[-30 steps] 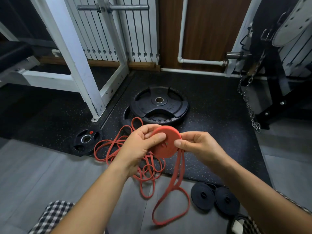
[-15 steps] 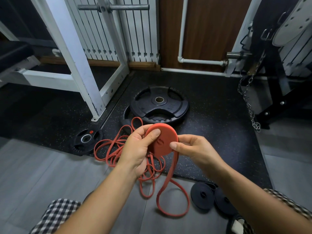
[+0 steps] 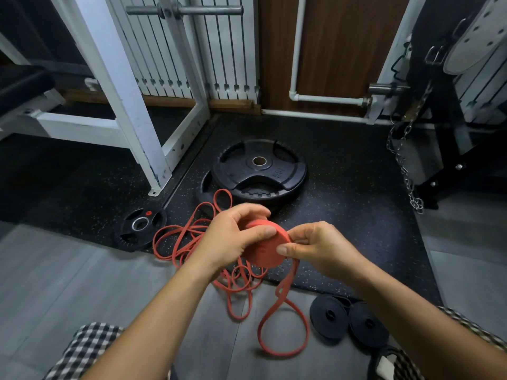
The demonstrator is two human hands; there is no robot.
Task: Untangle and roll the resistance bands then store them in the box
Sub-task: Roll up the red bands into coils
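A red resistance band is partly wound into a flat roll [image 3: 264, 249] held above the floor. My left hand [image 3: 233, 238] grips the roll from the left, thumb across its face. From the right, my right hand [image 3: 318, 248] pinches the roll's edge. The band's loose tail [image 3: 282, 333] hangs down from the roll and loops on the grey floor. More red bands lie tangled in a pile [image 3: 189, 237] on the floor under my left hand. Two rolled black bands [image 3: 327, 315] [image 3: 367, 323] lie side by side at the lower right. No box is in view.
A large black weight plate [image 3: 259, 168] lies on the black rubber mat ahead, a small plate [image 3: 140, 224] to its left. A white rack frame [image 3: 131, 105] stands at the left. A chain [image 3: 406, 171] hangs at the right by dark equipment.
The roll has turned in my hands and taken up more band; the hanging loop has grown shorter. Both hands have shifted their hold on the roll.
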